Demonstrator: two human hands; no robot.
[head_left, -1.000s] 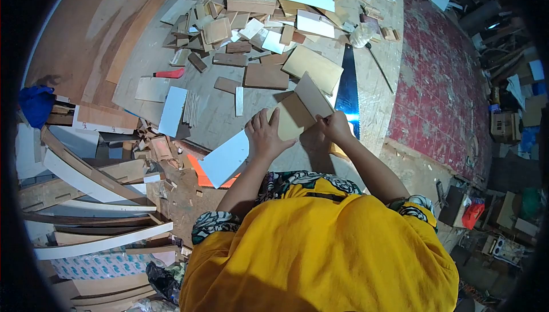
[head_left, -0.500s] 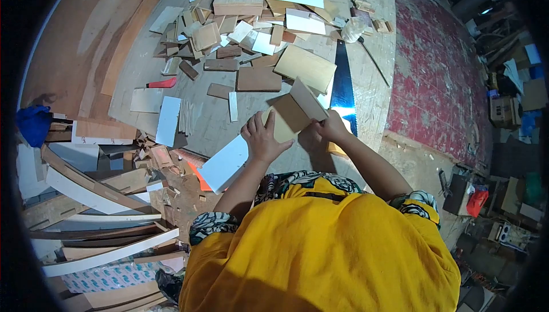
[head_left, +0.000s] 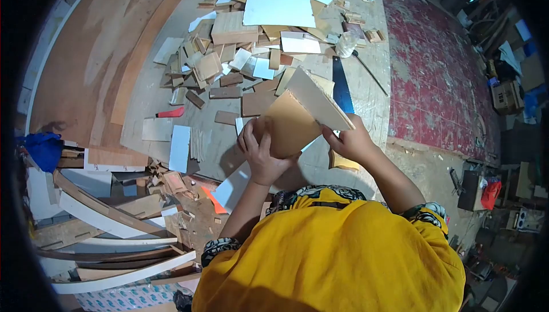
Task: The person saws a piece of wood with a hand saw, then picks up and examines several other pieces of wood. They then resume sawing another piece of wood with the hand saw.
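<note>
My left hand (head_left: 264,155) is closed round the lower left edge of a tan wooden board (head_left: 290,122), its broad face tilted up toward me. Against that board's right edge, a second, paler board (head_left: 318,98) stands at an angle. My right hand (head_left: 353,140) pinches near the lower end, where the two boards meet. A white board (head_left: 233,187) lies at the table's front edge, partly behind my left forearm. Beyond the held boards is a dark saw blade (head_left: 342,83) on the table, its near part hidden behind my right hand.
A heap of wood offcuts (head_left: 229,63) covers the table's far side, with white sheets (head_left: 279,10) on top. To the left lie a red-handled tool (head_left: 170,113) and a white strip (head_left: 180,148) beside thin slats. A thin dark rod (head_left: 372,73) rests at right, near a red-surfaced panel (head_left: 437,66).
Both hands have raised and tipped the two boards, so the tan face shows more fully and the pair looks larger. My head view has shifted slightly.
</note>
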